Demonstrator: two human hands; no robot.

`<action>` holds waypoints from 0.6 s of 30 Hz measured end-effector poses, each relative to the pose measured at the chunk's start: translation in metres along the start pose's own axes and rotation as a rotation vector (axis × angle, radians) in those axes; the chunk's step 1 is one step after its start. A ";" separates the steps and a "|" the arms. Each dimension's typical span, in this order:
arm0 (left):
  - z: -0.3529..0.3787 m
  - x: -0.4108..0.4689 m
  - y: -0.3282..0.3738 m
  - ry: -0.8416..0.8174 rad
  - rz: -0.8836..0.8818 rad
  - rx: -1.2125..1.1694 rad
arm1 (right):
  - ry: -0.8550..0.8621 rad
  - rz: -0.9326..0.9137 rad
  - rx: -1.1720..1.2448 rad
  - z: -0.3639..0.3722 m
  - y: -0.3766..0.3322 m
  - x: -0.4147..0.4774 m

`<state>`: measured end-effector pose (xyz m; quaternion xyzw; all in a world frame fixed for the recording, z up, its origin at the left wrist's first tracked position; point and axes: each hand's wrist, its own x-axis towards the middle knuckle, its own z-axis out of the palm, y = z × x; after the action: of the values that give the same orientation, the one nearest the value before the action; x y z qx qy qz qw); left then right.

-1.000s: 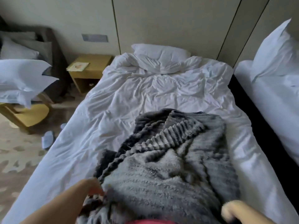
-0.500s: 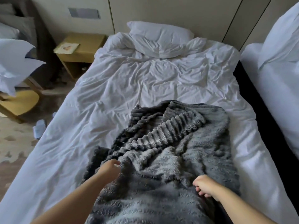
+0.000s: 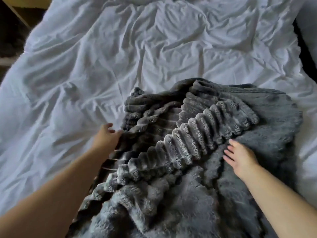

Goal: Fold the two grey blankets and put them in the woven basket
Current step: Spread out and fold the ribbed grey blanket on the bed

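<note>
A heap of grey plush blanket (image 3: 197, 145) lies crumpled on the white bed (image 3: 120, 66), filling the near right half of the view. A ribbed side and a fluffy side both show; I cannot tell where one blanket ends and another begins. My left hand (image 3: 106, 137) sits at the heap's left edge, fingers relaxed and spread, fingertips touching the ribbed fabric. My right hand (image 3: 240, 158) lies flat on the fluffy side, fingers straight, just right of the ribbed fold. No woven basket is in view.
The wrinkled white duvet covers the far and left parts of the bed. A dark gap (image 3: 305, 54) runs along the bed's right edge. Dark floor and a wooden furniture edge (image 3: 15, 12) show at the top left.
The camera has dipped closer to the bed. Both hands let go of the fabric they gripped and moved forward, now lying open on the heap.
</note>
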<state>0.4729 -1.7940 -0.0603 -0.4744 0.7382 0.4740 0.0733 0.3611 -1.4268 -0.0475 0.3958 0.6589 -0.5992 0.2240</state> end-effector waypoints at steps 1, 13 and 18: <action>0.008 0.018 0.005 0.016 0.008 -0.026 | -0.029 0.017 0.066 0.009 -0.006 0.012; 0.033 0.013 0.121 -0.590 -0.048 -0.606 | 0.145 -0.231 0.097 0.051 -0.044 -0.008; 0.026 -0.055 0.137 -0.608 0.172 -0.874 | -0.090 -0.448 -0.013 0.066 -0.054 -0.085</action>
<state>0.3881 -1.7253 0.0427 -0.2402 0.4540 0.8571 0.0404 0.3569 -1.5107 0.0390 0.2108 0.7235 -0.6469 0.1171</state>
